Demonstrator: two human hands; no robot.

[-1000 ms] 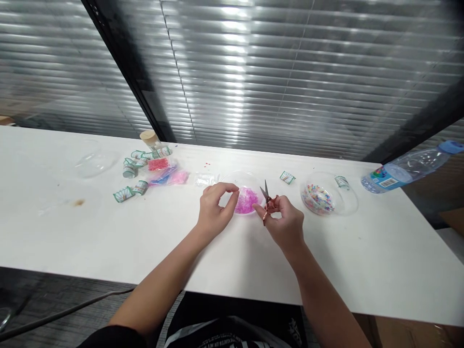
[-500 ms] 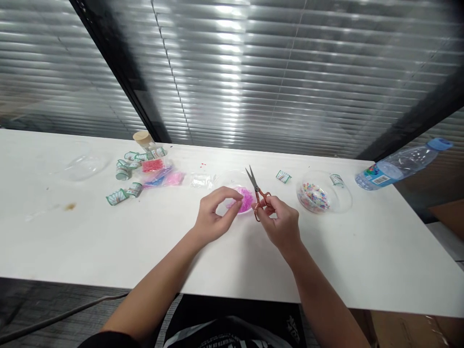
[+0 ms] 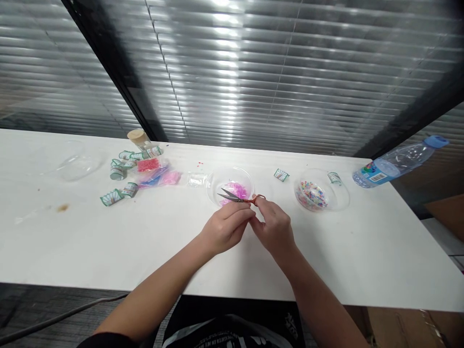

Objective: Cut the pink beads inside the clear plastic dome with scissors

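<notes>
A pair of scissors (image 3: 239,197) with copper-coloured handles lies level above the table, blades slightly apart and pointing left. My right hand (image 3: 273,223) is closed around the handle end. My left hand (image 3: 229,226) has its fingers pressed together just below the scissors, its fingertips meeting those of my right hand. Whether it grips the handle or something small is hidden. Beneath the blades, a clear plastic bowl (image 3: 211,190) holds bright pink-purple bits (image 3: 238,187).
To the right, another clear bowl (image 3: 297,197) contains multicoloured beads, near a tilted water bottle (image 3: 400,164). Green-and-white packets (image 3: 112,197), colourful bags (image 3: 154,180) and a jar with a tan lid (image 3: 137,137) are grouped at left. Clear lids (image 3: 78,166) lie farther left.
The scissors have swung from pointing up and away to lying level, pointing left. My left hand has moved right and closed against my right hand, uncovering more of the bowl.
</notes>
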